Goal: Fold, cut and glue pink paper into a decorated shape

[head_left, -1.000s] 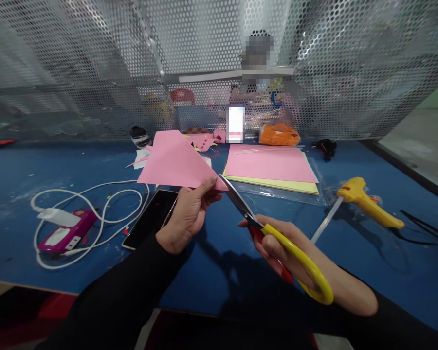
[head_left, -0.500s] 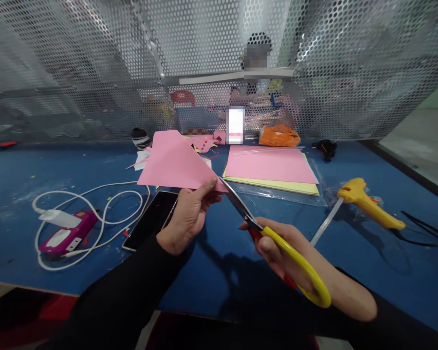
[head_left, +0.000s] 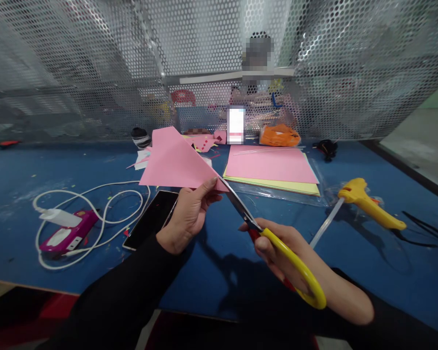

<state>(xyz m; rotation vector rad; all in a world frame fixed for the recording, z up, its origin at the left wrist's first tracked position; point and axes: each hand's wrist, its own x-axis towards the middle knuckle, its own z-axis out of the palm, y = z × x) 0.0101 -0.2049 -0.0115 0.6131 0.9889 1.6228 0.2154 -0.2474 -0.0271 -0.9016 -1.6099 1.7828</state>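
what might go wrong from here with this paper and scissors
The left hand has its thumb close to the blade tips of the scissors, so a slip could nick it. The pink paper is gripped near one corner, with most of it in the air, so it might bend or turn and spoil a cut. The dark phone lies right by the left wrist and could get nudged.

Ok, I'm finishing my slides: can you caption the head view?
Left hand holds pink paper; right hand holds scissors at the paper's edge, above a blue table.
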